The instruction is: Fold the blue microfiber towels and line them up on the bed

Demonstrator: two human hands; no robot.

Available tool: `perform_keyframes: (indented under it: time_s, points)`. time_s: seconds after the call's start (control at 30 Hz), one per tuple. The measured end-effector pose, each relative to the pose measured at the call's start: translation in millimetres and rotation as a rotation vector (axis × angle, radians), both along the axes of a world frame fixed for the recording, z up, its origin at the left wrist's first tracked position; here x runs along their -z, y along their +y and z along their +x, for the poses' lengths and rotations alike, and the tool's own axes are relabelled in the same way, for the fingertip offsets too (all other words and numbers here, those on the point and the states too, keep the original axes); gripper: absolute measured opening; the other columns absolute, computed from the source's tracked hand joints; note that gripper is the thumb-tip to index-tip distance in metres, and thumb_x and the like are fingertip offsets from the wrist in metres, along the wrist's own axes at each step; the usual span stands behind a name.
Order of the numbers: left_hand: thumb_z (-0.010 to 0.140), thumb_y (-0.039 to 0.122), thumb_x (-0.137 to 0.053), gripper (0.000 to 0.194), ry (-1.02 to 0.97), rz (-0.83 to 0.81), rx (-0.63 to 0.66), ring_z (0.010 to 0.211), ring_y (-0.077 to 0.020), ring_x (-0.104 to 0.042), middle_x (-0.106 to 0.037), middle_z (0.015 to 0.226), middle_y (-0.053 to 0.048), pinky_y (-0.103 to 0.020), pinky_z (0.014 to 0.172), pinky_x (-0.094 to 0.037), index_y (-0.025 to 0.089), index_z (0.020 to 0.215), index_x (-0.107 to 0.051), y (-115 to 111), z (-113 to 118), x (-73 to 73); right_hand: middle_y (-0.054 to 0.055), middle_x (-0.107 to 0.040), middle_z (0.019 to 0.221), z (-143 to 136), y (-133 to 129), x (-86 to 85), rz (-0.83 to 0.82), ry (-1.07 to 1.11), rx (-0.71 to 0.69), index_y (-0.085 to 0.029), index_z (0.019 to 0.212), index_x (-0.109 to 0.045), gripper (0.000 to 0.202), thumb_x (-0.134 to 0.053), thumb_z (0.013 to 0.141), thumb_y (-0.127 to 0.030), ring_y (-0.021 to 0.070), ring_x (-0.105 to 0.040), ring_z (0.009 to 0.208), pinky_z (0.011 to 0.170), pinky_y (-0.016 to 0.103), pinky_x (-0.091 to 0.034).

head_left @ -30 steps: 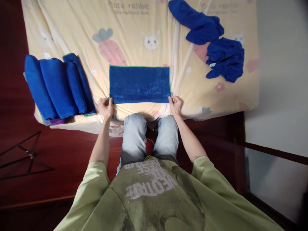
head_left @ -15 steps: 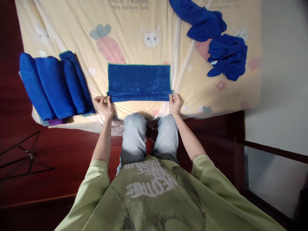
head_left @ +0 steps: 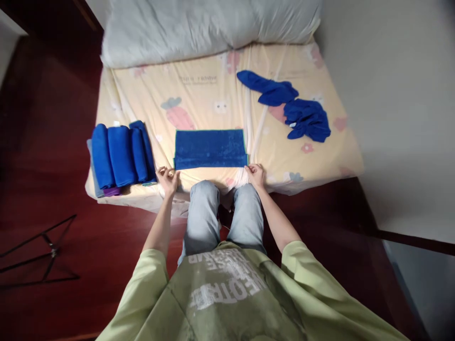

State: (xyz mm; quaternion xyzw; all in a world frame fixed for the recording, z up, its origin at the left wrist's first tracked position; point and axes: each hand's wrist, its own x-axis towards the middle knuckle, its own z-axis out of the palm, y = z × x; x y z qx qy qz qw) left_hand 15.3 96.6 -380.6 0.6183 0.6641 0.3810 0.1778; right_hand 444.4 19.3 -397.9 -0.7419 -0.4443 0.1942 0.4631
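Observation:
A blue cloth [head_left: 209,144] with green edging lies flat on the bed, a narrow strip folded up along its near edge. My left hand [head_left: 168,181] is just below the cloth's near left corner, its fingers bent and apart, with nothing seen between them. At the near right corner, my right hand [head_left: 256,176] has its thumb and fingertips closed on the cloth's edge.
Several rolled or folded blue cloths [head_left: 122,156] lie side by side at the bed's left. Crumpled blue cloths [head_left: 308,119] lie at the right. A white quilt [head_left: 213,28] spans the back of the patterned bed [head_left: 220,87]. A black metal stand [head_left: 53,251] is on the left floor.
The view has tilted up and widened, bringing the quilt into sight. My left thumb has come off the cloth's corner. The cloth keeps its folded strip, and my right hand stays at its corner.

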Motion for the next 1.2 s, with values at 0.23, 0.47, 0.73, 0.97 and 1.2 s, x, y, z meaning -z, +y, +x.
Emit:
perform_keyframes:
  time_s: [0.23,0.47,0.73,0.97,1.2]
  points:
    - [0.094,0.014,-0.052,0.033,0.493,-0.003,0.398,0.125,-0.0319,-0.053,-0.057,0.139,-0.016,-0.046,0.103,-0.049,0.019,0.117,-0.075,4.4,-6.2,-25.7,0.016,-0.066,0.107,-8.0,-15.7,-12.2,-0.009,-0.098,-0.021,-0.011,0.111,-0.074,0.030,-0.066,0.086,-0.024,0.0269,-0.065,0.093,0.086,0.040,-0.057]
    - [0.089,0.006,-0.050,0.042,0.746,-0.038,0.644,0.118,-0.0318,-0.060,-0.066,0.122,-0.018,-0.046,0.103,-0.051,0.014,0.124,-0.071,22.8,-9.3,-28.2,0.015,-0.064,0.138,-26.5,-4.5,-22.8,-0.115,-0.684,-0.392,-0.021,0.140,-0.068,0.044,-0.050,0.100,-0.014,0.0333,-0.057,0.126,0.106,0.049,-0.044]
    - [0.085,0.004,-0.051,0.040,0.794,-0.063,0.702,0.110,-0.0271,-0.063,-0.067,0.113,-0.014,-0.040,0.102,-0.054,0.015,0.118,-0.071,40.9,-27.0,-24.2,0.014,-0.072,0.115,-12.2,7.1,-18.3,-0.183,-0.828,-0.504,-0.019,0.128,-0.076,0.045,-0.048,0.097,-0.003,0.0313,-0.059,0.113,0.100,0.045,-0.045]
    - [0.088,0.004,-0.047,0.051,0.804,-0.034,0.701,0.130,-0.0340,-0.058,-0.064,0.133,-0.021,-0.050,0.112,-0.048,0.013,0.134,-0.066,31.5,-10.8,-25.9,0.017,-0.063,0.144,-30.7,4.6,-26.8,-0.175,-0.779,-0.495,-0.016,0.143,-0.066,0.056,-0.043,0.095,0.000,0.0331,-0.052,0.139,0.115,0.051,-0.043]
    - [0.094,0.006,-0.040,0.070,0.824,0.051,0.799,0.160,-0.0348,-0.022,-0.032,0.171,-0.007,-0.066,0.126,-0.026,0.032,0.158,-0.048,22.3,45.1,-27.7,0.008,-0.026,0.173,-70.2,22.6,-29.9,-0.135,-0.796,-0.746,-0.023,0.164,-0.039,0.091,-0.051,0.078,0.006,0.0267,-0.020,0.162,0.131,0.054,-0.023]
